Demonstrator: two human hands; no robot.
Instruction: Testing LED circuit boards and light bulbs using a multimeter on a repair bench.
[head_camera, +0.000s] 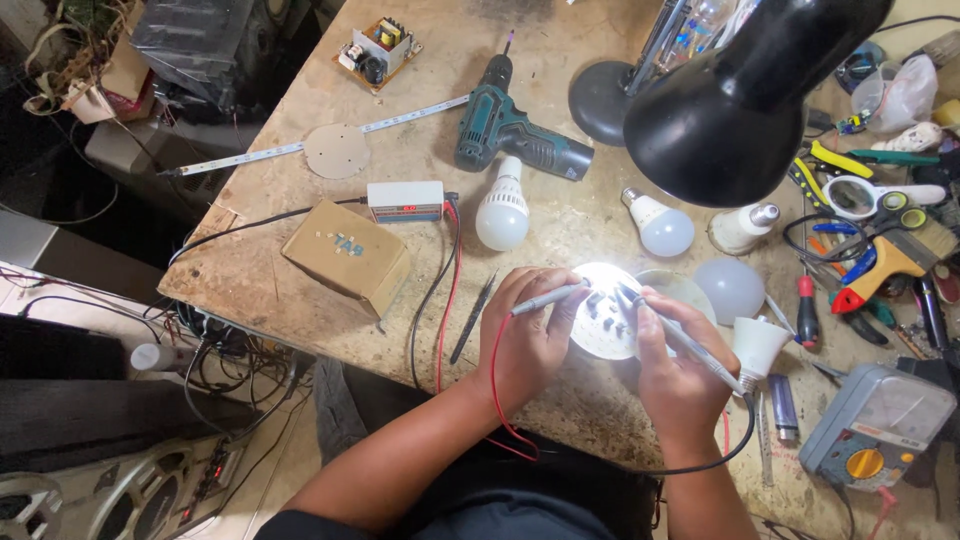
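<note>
A round white LED disc (604, 322) lies lit on the workbench near its front edge. My left hand (530, 335) pinches a grey test probe (548, 297) with a red lead, its tip on the disc's left side. In my right hand (678, 375) is a second grey probe (680, 340) with a black lead, and its tip touches the disc's middle. Both hands rest on the bench on either side of the disc.
A black desk lamp (740, 95) hangs over the right. Several bulbs (502, 212), a teal cordless drill (510, 128), a cardboard box (348, 256), a white meter box (405, 200), a grey multimeter (875, 425) and scattered hand tools (880, 230) crowd the workbench (300, 300).
</note>
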